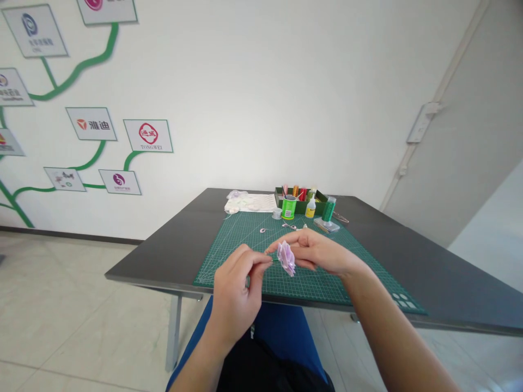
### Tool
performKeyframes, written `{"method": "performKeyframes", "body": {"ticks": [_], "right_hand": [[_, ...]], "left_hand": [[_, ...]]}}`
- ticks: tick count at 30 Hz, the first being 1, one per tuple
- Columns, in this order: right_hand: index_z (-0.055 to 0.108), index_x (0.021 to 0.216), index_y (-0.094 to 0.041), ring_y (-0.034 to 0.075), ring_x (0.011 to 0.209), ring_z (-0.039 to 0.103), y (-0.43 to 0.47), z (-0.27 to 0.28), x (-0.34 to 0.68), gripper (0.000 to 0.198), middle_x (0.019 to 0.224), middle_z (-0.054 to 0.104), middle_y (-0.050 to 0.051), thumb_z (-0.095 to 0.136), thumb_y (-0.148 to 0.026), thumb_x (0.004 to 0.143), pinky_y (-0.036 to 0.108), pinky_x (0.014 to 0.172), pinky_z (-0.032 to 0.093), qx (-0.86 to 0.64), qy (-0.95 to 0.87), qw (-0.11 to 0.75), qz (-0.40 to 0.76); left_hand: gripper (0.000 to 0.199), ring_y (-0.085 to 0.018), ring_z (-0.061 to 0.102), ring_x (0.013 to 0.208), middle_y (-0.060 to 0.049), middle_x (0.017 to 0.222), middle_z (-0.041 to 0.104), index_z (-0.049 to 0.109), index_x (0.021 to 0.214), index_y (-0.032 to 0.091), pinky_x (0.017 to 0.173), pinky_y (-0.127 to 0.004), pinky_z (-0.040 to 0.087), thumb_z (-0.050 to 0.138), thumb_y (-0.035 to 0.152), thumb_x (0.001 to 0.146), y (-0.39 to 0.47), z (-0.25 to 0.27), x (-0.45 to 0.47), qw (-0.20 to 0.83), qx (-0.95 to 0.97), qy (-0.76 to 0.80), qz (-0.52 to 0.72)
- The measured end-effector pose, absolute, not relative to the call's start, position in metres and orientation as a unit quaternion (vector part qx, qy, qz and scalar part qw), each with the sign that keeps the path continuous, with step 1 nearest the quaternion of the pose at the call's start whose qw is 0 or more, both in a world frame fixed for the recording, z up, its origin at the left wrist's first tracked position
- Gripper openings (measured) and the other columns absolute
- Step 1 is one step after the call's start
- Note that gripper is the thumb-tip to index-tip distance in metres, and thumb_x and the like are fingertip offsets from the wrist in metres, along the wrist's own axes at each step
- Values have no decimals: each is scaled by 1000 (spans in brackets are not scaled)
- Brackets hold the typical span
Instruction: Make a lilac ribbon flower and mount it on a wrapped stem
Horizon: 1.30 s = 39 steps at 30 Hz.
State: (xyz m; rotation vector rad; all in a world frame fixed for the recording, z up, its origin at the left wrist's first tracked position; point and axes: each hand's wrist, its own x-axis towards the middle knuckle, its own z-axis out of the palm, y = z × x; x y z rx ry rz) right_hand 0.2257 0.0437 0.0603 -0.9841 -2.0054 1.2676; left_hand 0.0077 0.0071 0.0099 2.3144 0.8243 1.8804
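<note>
A pale lilac artificial flower [286, 258] is held sideways above the green cutting mat [241, 234], its ruffled petals facing right. My left hand [241, 277] pinches its thin green stem between thumb and fingertips, just left of the bloom. Behind and right of the petals is my right hand [312, 250]. Its index finger reaches over the flower toward my left fingertips, while the other fingers curve loosely apart below. The bloom partly hides those fingers, so any contact with the petals is unclear. Beyond the hands, a small loose petal-like piece [262, 230] lies on the mat.
A dark green box [301, 207] with thread spools stands at the back. Near it are a bright green can [288, 209], a glue bottle [310, 208], a green cylinder [329, 209] and a small white cup [277, 213]. White material [255, 202] lies left on the black table [180, 234].
</note>
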Motion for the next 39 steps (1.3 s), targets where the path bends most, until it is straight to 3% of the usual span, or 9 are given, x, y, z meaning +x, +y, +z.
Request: {"method": "performKeyframes", "body": {"ticks": [5,16,20,23,26,29,32,35,39], "right_hand": [[82,120,-14,7,39,24,15,22,227,41,43,37,-13,65,-47,103,23,44,18,-344,-708,301,538],[81,121,-13,6,37,29,-24,30,225,42,45,41,-10,65,-48,105,21,40,20,-372,-705,368,478],[82,118,-13,6,37,26,-15,7,225,42,43,40,-11,70,-49,102,22,41,17,-335,-659,396,544],[79,126,-15,6,38,17,-6,-25,217,46,40,31,-14,76,-49,96,23,44,19,-278,-550,478,626],[71,140,-19,7,41,19,3,-55,212,59,46,33,-14,82,-48,90,22,45,23,-269,-434,583,632],[71,133,-18,12,51,49,13,-71,222,63,64,61,-4,85,-55,84,24,49,36,-391,-424,620,532],[73,116,-17,26,79,70,21,-73,238,60,88,78,11,84,-64,80,35,67,53,-552,-467,613,318],[72,114,-19,33,104,72,20,-65,240,53,109,79,17,77,-63,85,44,85,56,-584,-481,619,210],[72,128,-20,31,119,72,6,-43,207,46,126,79,18,67,-56,99,45,99,57,-499,-555,612,260]], "left_hand": [[18,-12,60,63,1,74,65,72,85,19,58,-22,45,65,10,99,19,6,8,118,696,298,642],[12,-12,57,63,1,73,59,78,86,17,58,-22,46,77,28,89,31,-5,20,349,643,282,621],[31,-7,41,48,5,63,54,73,83,17,45,-20,33,88,43,80,35,-6,20,513,566,254,594],[40,-4,33,43,4,60,57,71,82,16,41,-20,24,93,48,71,37,-5,21,585,512,235,583],[38,-4,35,43,1,62,63,70,79,15,41,-20,23,94,43,69,38,-2,20,604,487,231,588],[36,-4,36,43,1,62,64,69,77,15,41,-20,23,94,40,69,38,-1,19,597,483,232,597],[36,-4,36,43,2,62,64,69,78,16,41,-19,25,95,40,69,39,-2,18,568,488,242,616],[34,-5,38,44,3,61,61,71,80,16,41,-19,28,93,40,71,40,-3,17,527,507,264,629],[26,-8,44,50,5,61,57,75,85,17,47,-20,37,89,37,78,39,-4,14,460,545,281,642]]}}
